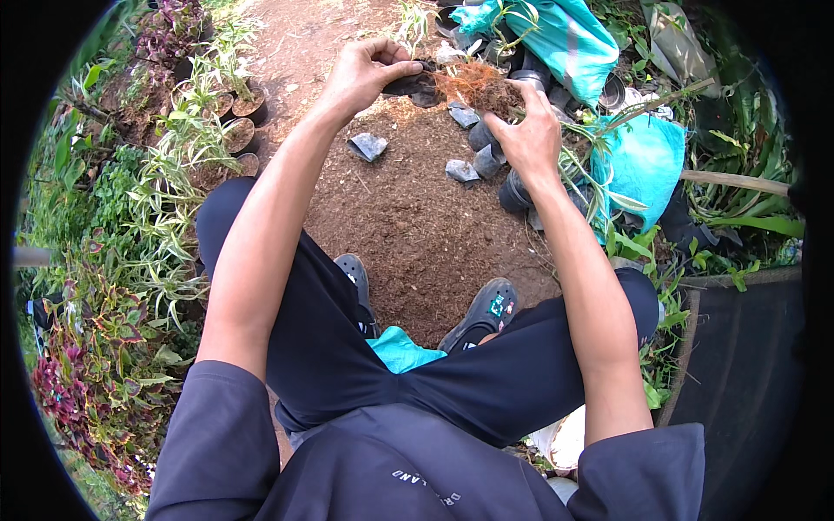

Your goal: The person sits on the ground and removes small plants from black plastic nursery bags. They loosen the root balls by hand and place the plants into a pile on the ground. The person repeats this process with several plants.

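Observation:
My left hand [365, 73] pinches a crumpled black plastic grow bag [417, 90] between thumb and fingers. Beside it, my right hand [533, 127] grips a root ball [479, 88] with a mat of orange-brown roots. The root ball is out in the open, close to the bag's right side. Long striped green-and-white leaves [576, 166] trail down to the right of my right hand; whether they belong to the held root ball is hard to tell. Loose brown soil mix [410, 208] spreads over the ground below both hands.
Small grow bags [368, 147] lie on the soil, several near a black pot [515, 193]. Teal sacks [642, 163] stand at right, above a dark mesh sheet [743, 365]. Potted striped plants [241, 133] line the left. Grey clogs [482, 312] are on my feet.

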### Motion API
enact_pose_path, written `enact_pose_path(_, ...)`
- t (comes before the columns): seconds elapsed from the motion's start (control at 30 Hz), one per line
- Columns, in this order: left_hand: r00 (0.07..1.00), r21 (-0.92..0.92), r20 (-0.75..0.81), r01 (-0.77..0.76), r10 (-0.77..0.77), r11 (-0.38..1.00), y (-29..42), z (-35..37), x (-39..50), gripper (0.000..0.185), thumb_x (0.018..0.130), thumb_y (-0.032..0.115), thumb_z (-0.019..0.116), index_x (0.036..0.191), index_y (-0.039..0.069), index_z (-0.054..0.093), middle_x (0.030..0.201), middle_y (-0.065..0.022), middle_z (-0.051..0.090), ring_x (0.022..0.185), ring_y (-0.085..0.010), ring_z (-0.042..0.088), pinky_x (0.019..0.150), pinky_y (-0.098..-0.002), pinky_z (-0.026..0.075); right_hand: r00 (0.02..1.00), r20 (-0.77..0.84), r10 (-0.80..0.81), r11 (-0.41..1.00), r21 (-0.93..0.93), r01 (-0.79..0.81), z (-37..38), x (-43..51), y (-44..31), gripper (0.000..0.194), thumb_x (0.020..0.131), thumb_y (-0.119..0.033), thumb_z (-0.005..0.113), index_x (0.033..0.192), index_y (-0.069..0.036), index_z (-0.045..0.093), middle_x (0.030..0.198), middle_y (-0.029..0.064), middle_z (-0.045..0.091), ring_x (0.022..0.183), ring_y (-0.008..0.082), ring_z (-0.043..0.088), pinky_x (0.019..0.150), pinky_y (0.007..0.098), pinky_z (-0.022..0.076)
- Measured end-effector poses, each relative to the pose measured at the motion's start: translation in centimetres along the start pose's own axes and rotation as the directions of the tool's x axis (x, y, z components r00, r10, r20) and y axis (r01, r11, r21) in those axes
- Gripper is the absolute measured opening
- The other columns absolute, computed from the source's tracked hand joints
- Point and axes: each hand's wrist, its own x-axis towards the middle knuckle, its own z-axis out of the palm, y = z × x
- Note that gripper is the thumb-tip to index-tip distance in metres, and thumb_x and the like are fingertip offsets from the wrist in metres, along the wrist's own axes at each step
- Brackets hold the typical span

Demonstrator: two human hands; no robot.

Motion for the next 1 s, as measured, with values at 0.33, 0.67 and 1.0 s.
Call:
enact_pose_path(0.33,0.975,0.024,-0.219,-0.022,0.027,0.999,-1.7,-0.8,1.5,0.022,0.086,0.022,0.084,0.096,0.004,0.076,0.083,-0.0047,0.075,0.076,-0.0092,0.069,0.07,-0.027,0.057,0.999,0.019,-0.05,0.997,0.054,0.049,0.7,0.2,-1.5,0.055,0.073,-0.03,0.086,0.12,-0.013,0.065,0.113,0.0135,0.068,0.106,0.0326,0.067,0.093,0.0461,0.054)
enact_pose_path(0.67,0.884,0.585,-0.16,-0.273,0.439,0.764,-1.6,-3.2,1.4,0.021,0.085,0.029,0.082,0.097,0.012,0.077,0.091,-0.0064,0.076,0.091,-0.0236,0.07,0.081,-0.0412,0.054,0.995,0.101,-0.007,0.995,0.102,-0.004,1.3,0.9,-1.3,0.063,0.073,-0.034,0.085,0.127,-0.007,0.065,0.116,0.0159,0.069,0.108,0.0331,0.067,0.096,0.0442,0.0537)
enact_pose_path(1.0,0.884,0.673,-0.238,-0.148,0.403,0.724,-0.9,-3.8,1.4,0.02,0.087,0.029,0.08,0.095,0.012,0.077,0.09,-0.0054,0.077,0.091,-0.0235,0.07,0.082,-0.0399,0.054,0.989,0.149,-0.009,0.988,0.155,-0.015,1.0,1.5,-2.3,0.063,0.075,-0.035,0.083,0.126,-0.003,0.066,0.12,0.0198,0.071,0.113,0.033,0.069,0.099,0.0401,0.0529)
